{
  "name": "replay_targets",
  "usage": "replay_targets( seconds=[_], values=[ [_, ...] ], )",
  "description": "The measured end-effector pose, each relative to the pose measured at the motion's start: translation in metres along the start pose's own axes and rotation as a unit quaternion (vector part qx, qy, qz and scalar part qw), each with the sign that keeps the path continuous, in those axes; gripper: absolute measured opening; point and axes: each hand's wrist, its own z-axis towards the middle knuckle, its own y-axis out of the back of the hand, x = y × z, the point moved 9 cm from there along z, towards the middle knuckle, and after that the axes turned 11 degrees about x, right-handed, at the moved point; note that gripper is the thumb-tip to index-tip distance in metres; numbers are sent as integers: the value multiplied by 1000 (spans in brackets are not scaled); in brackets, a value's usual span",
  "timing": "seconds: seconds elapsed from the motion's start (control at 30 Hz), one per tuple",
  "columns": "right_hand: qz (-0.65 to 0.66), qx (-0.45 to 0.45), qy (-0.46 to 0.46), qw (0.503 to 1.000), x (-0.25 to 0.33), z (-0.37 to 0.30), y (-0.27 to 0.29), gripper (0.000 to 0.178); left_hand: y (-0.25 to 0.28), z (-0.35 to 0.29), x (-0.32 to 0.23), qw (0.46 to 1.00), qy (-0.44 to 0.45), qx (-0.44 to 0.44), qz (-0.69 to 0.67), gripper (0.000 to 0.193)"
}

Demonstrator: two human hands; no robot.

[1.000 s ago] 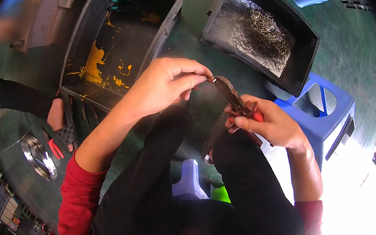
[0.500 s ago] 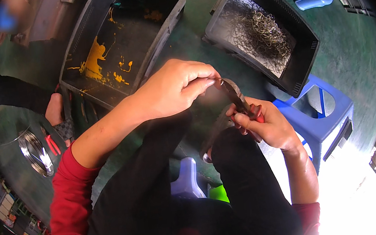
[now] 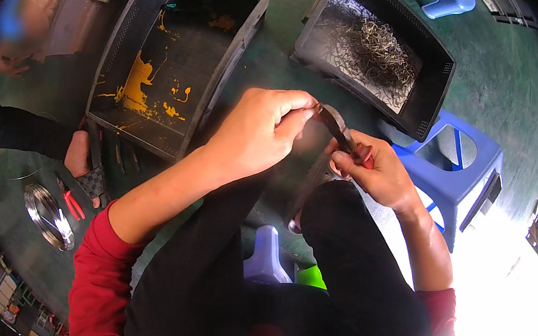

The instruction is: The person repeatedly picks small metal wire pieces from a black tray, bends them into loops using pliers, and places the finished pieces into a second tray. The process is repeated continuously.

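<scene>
A pair of pliers (image 3: 338, 129) with red handles is gripped in my right hand (image 3: 380, 171), its jaws pointing up and to the left. My left hand (image 3: 261, 128) has thumb and forefinger pinched together at the tip of the jaws. Whatever small piece sits between those fingertips is too small to make out. Both hands are above my knees. Beyond them, a tangle of small bent wire pieces (image 3: 378, 44) lies in a black crate (image 3: 434, 94) with a pale bottom.
Another black crate (image 3: 205, 55), stained with yellow paint, stands ahead to the left. Left of me, a wire coil (image 3: 49, 218) and red-handled pliers (image 3: 72, 204) lie on the green floor, near another person's foot (image 3: 77, 154). Blue stools (image 3: 460, 168) stand at the right.
The pliers have tilted slightly, with my right hand shifting a little left. My left hand stays pinched at the jaws. The other person's hand at the far left has opened out.
</scene>
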Motion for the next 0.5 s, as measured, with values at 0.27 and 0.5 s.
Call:
replay_targets(
  seconds=[0.27,0.5],
  values=[
    [-63,-41,-9,997,-1,1,5,20,-3,0,5,999,37,-6,-17,16],
    [18,74,-13,997,-6,3,-1,27,7,9,17,999,38,-31,-3,18]
  ],
)
